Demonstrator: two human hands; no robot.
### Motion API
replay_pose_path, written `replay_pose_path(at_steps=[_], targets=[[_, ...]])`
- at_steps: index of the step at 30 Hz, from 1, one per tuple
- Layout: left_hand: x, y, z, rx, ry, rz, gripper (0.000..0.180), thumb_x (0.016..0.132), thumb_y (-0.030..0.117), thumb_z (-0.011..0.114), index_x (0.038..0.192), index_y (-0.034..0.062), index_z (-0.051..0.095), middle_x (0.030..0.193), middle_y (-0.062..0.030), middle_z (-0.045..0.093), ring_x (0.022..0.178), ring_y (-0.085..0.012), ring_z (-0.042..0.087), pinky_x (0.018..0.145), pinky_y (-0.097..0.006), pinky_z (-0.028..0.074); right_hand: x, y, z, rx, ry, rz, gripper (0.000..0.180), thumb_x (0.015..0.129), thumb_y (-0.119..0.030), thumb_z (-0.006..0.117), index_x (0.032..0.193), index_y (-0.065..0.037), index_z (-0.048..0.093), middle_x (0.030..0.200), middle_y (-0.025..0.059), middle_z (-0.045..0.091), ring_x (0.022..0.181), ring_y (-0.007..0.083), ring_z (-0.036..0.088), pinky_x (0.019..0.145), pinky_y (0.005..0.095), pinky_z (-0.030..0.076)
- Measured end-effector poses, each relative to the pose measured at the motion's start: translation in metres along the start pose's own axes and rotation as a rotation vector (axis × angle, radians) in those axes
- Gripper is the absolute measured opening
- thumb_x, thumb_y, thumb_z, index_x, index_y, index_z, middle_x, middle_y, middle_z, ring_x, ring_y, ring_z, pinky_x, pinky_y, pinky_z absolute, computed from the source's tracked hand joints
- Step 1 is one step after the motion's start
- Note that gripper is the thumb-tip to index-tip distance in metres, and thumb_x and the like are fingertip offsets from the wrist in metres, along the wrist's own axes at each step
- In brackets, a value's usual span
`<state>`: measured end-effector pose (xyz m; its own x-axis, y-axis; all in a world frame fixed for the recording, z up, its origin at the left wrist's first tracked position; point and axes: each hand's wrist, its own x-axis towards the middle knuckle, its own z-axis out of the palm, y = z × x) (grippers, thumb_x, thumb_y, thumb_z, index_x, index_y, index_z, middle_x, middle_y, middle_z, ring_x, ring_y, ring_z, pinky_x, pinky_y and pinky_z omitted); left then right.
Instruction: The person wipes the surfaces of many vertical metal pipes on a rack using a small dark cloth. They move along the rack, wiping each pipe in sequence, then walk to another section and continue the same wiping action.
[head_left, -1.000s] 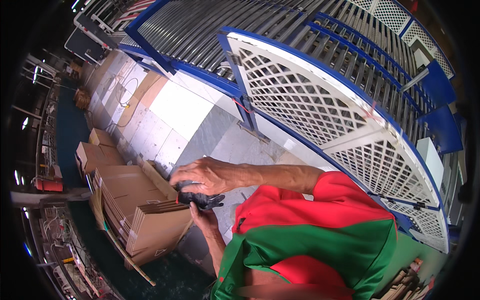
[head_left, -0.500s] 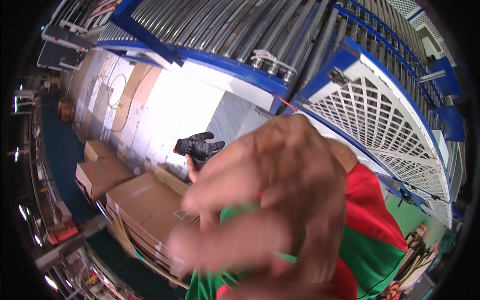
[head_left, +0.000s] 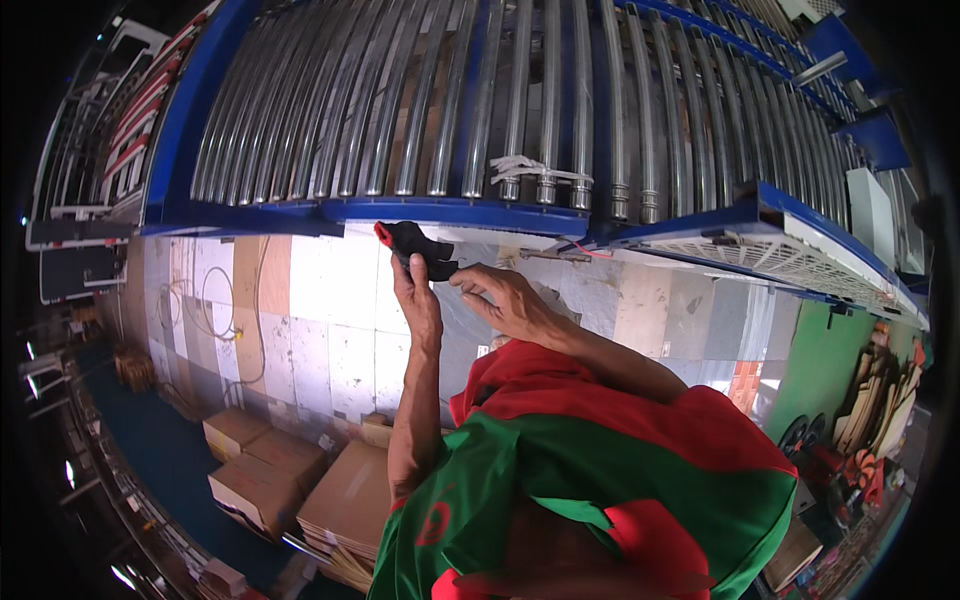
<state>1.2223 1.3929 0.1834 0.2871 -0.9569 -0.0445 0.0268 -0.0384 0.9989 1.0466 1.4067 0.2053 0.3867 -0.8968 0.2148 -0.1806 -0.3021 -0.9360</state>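
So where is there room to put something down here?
The pale tiled floor is bare between the blue conveyor frame and the cardboard boxes. The rollers are bare too. It is crowded by the boxes, and where the left hand and right hand hold the black tool.

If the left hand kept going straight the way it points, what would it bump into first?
Probably the blue conveyor frame just beyond the black tool held by the left hand; depth is hard to judge.
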Motion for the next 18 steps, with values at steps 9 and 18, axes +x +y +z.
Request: replay_pose_path(at_steps=[9,18], targets=[[0.186,-0.088,0.111,0.670,-0.260,0.309,0.065,0.102,0.016,0.062,0.159,0.0016,0.034,0.144,-0.0327,0.052,0.128,-0.0453,0.056,0.107,-0.047,0.047,0.121,0.106,-0.081,0.074,0.484,0.277,0.028,0.100,-0.003,0.064,0.127,-0.001,0.062,0.114,0.0123,0.073,0.097,0.0189,0.072,0.089,0.0329,0.058],[0.276,-0.146,0.183,1.109,-0.551,0.387,0.070,0.102,0.025,0.062,0.163,0.0112,0.030,0.166,-0.0318,0.016,0.142,-0.0581,0.036,0.112,-0.058,0.044,0.212,0.208,-0.185,-0.199,1.024,0.365,0.027,0.101,-0.007,0.064,0.126,0.003,0.061,0.112,0.0157,0.073,0.101,0.0224,0.073,0.087,0.0347,0.059]])
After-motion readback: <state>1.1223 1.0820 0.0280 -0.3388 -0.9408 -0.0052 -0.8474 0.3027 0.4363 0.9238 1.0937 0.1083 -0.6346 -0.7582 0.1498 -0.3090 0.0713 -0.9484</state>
